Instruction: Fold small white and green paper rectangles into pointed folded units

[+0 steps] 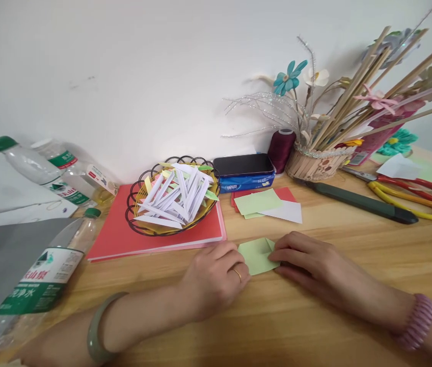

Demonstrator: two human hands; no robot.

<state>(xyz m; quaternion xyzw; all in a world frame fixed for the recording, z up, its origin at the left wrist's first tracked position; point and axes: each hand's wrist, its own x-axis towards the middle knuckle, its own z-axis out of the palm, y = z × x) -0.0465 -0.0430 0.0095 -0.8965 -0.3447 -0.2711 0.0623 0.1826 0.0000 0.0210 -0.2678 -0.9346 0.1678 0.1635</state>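
Left hand: the left hand [214,278] lies knuckles up on the wooden surface [315,326], fingers curled, pressing the left edge of the green paper [256,255]; a ring shows on one finger, a green bangle [97,331] on the wrist.
Right hand: the right hand [307,260] lies flat, fingertips pinning the paper's right edge; a pink bracelet [416,321] sits on the wrist.
Green paper: small, partly folded, flat on the surface between both hands; how many folds it has appears unclear.
Behind the hands: a stack of green, white and red sheets [267,204]; a wire basket [172,201] of folded paper strips resting on red card [124,237]; a dark phone [243,165] on a blue pack.
Right side: a dark utility knife [361,202]; red and yellow scissors [414,196]; a holder of sticks and paper flowers [317,163].
Left side: water bottles [48,275] lying down.
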